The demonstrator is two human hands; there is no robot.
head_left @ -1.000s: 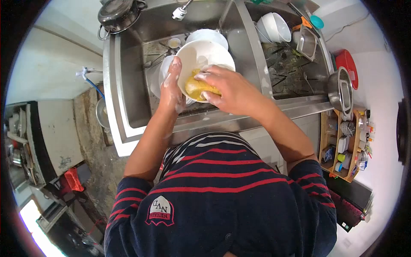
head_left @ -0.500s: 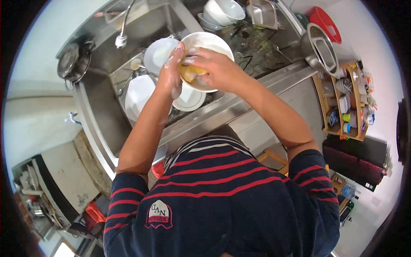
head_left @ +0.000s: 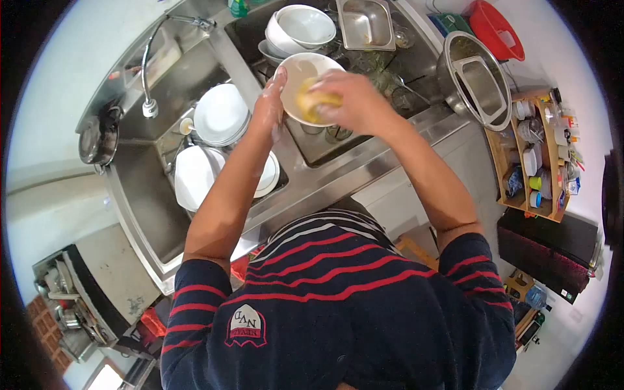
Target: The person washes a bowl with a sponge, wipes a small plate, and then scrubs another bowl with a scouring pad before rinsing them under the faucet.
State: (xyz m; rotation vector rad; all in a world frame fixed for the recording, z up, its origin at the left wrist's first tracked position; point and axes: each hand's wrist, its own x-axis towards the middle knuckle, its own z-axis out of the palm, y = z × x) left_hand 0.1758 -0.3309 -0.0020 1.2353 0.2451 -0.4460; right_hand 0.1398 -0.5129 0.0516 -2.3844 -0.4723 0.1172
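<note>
In the head view, a white bowl (head_left: 294,73) is tilted with its inside toward me, held over the divider and the right basin. My left hand (head_left: 269,107) has the bowl's left rim in its grip, with suds on the fingers. My right hand (head_left: 361,104) is closed on a yellow sponge (head_left: 313,103) that presses on the bowl's inside; both are blurred by motion. Left of my left hand, a stack of white plates (head_left: 221,114) sits in the left basin. A squarish white dish (head_left: 194,179) lies nearer to me, partly behind my left forearm.
Several white bowls (head_left: 302,26) are stacked in the right basin, beside a steel pan (head_left: 367,26) and glasses. A hose faucet (head_left: 149,107) hangs over the left basin. A large steel bowl (head_left: 445,75) rests at the sink's right edge; a steel pot (head_left: 97,143) is far left.
Both hands and the bowl have moved right, from over the left basin to the divider and right basin. The sponge has shifted from near the left hand deeper into the bowl.
</note>
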